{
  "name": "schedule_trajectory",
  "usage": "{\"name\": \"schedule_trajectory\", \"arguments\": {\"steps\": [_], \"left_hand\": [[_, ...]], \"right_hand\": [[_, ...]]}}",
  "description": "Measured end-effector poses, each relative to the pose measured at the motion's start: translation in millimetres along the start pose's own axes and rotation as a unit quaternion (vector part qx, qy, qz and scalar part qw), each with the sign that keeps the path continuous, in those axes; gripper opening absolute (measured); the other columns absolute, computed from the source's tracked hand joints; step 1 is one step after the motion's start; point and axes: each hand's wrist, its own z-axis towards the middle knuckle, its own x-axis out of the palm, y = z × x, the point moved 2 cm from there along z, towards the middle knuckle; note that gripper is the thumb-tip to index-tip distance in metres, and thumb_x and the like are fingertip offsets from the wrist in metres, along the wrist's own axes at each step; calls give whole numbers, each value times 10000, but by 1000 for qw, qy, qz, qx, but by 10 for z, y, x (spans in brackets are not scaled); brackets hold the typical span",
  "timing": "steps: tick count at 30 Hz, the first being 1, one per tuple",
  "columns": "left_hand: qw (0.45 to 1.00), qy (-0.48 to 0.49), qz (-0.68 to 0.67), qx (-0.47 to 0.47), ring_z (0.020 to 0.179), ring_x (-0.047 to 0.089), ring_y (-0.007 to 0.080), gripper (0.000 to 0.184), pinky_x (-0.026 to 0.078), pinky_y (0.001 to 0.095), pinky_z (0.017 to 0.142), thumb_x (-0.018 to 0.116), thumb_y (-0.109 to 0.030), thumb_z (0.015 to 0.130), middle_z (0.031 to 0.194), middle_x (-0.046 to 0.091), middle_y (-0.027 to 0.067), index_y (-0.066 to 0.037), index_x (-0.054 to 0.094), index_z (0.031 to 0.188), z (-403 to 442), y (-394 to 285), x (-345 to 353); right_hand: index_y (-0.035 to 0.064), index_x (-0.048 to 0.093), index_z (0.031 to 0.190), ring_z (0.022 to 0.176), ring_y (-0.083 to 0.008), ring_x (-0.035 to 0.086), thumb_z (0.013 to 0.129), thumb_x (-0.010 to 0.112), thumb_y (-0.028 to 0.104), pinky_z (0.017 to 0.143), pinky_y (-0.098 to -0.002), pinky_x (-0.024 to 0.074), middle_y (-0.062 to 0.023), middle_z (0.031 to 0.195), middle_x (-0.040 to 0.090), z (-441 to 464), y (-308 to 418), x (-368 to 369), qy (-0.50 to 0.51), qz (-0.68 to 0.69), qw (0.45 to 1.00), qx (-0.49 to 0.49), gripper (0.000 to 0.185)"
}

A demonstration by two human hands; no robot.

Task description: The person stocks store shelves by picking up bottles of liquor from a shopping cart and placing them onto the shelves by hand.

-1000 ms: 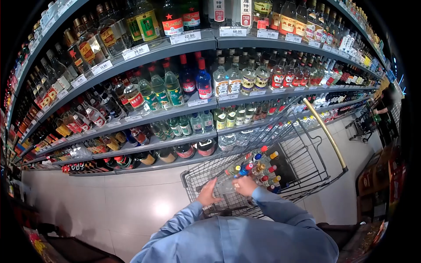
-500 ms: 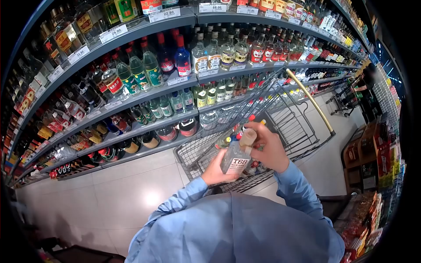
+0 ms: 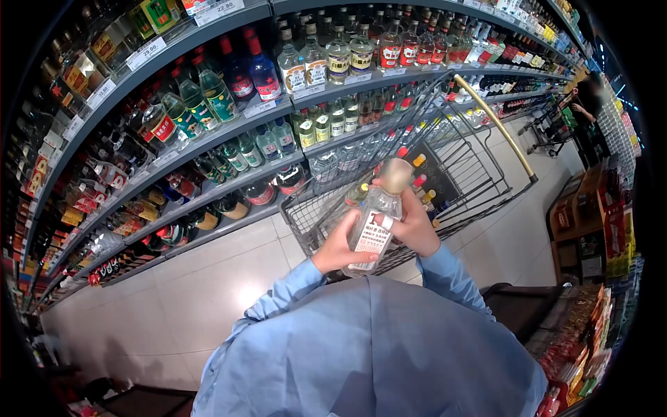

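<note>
A clear glass bottle (image 3: 376, 233) with a white label and a pale gold cap leans between my two hands, above the cart. My left hand (image 3: 340, 248) wraps round its lower part, the thumb across the base of the label. Higher up, my right hand (image 3: 415, 224) grips the neck and shoulder, its thumb over the top of the label. Behind the bottle, the wire shopping cart (image 3: 306, 217) holds several bottles with red, yellow and blue caps, partly hidden by my hands.
Shelves (image 3: 208, 149) packed with bottles curve across the front and left. The cart's gold handle (image 3: 495, 127) points right. A person (image 3: 590, 115) stands beside another cart (image 3: 549, 132) at the far right. Wooden display shelving (image 3: 566, 229) stands at the right.
The bottle has come up out of the cart, and both hands now hold it. Since half a second ago, the right hand has closed round its neck and upper label. The view has shifted.
</note>
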Motion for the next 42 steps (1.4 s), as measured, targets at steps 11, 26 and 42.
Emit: {"name": "schedule_trajectory", "arguments": {"steps": [11,26,42], "left_hand": [[1000,2,-9,-20,1011,446,127,681,355,271,880,786,-195,617,1063,476,53,-37,396,1153,77,65,168],[999,47,-8,-26,1020,439,133,689,345,271,887,786,-189,610,1055,466,48,-33,397,1157,201,52,315],[999,-20,22,33,1039,468,159,784,377,290,888,798,-163,586,1130,479,85,-15,356,1216,233,-61,17]], "right_hand": [[5,355,1231,966,-109,505,752,641,29,813,-252,435,-62,1122,481,-117,-42,-46,-55,78,995,-33,558],[21,361,1225,940,-116,524,752,631,10,794,-261,453,-58,1058,508,-258,-42,-227,-104,35,993,-33,545],[36,329,1138,845,-97,551,748,648,16,703,-247,484,-45,950,512,38,-89,87,-127,81,986,-73,504]]}}
